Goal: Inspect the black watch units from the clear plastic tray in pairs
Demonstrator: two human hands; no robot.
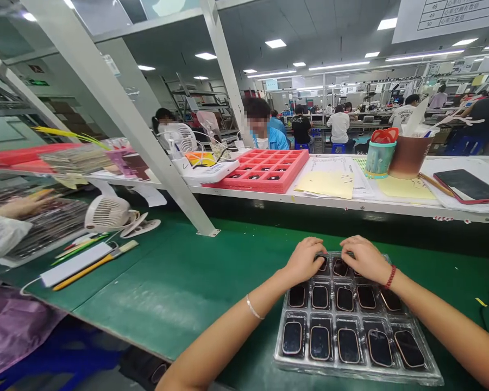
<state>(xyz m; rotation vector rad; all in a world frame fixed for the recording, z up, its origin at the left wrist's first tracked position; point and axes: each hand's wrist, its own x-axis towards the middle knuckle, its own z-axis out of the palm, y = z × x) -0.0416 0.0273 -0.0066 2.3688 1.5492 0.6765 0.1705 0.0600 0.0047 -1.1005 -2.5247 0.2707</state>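
A clear plastic tray (309, 365) with rows of dark, rounded-rectangle smartwatch bodies stands on the green bench in front of me. A front-row smartwatch body (349, 346) shows a black face with a thin gold-toned rim. My left hand (305, 258) rests at the tray's far left corner, thumb beside a back-row watch body (323, 263). Over the back row, farther right, my right hand (367, 259) has bent fingers near another watch body (340, 267). Both hands are loosely curled, thumbs apart from fingers, with nothing visible in them. Parts of the back row are hidden beneath them.
A shelf (330, 202) crosses behind the tray, bearing a red foam tray (285, 182), a cup (378, 158) and a phone (470, 184). A slanted post (146, 141) meets the bench. At left are a small fan (108, 213), a brush (93, 267) and a co-worker's hand (22, 206).
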